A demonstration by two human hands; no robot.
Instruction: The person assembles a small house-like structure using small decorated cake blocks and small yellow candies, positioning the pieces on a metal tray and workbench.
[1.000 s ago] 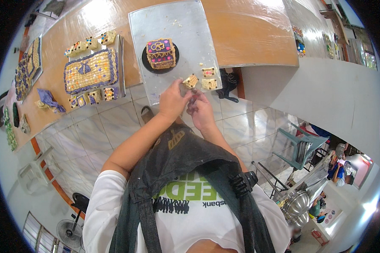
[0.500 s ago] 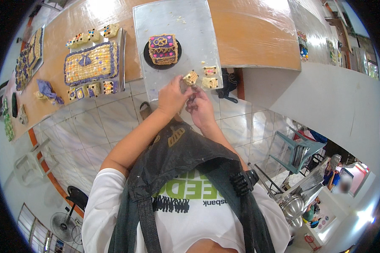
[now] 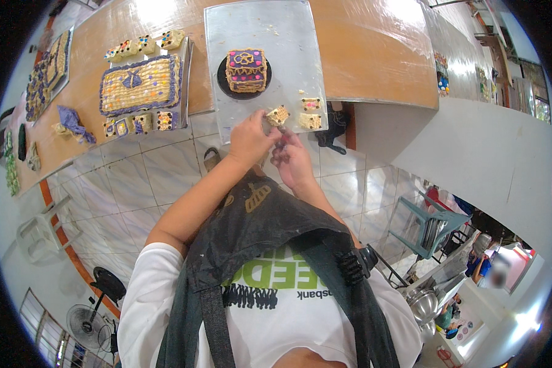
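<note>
My left hand (image 3: pixel 248 142) is closed around a small cream-coloured cake (image 3: pixel 278 115) with piped lines and dark dots, holding it over the near edge of a metal-grey board (image 3: pixel 227 116). Just below the small cake, my right hand (image 3: pixel 295 163) is held with its fingers curled. Dark marks or bits show at its fingers, and whatever they hold is too small to make out. Two similar small cakes (image 3: pixel 311 113) lie on the board to the right. Farther back on the board, a box-shaped cake (image 3: pixel 247 70) in purple, tan and pink stands on a round black plate (image 3: pixel 227 89).
Left on the wooden table (image 3: pixel 201 92) is a yellow cake with purple borders (image 3: pixel 135 86), with small decorated cakes along two sides. A purple piping bag (image 3: pixel 72 121) lies near that table's edge. A dark bag (image 3: pixel 336 129) hangs beside the board. A grey-green chair (image 3: pixel 432 221) stands on the tiled floor.
The view has shifted slightly, so the tables and cakes sit a little farther right in it. My hands keep nearly the same pose, with the small cake still in the left.
</note>
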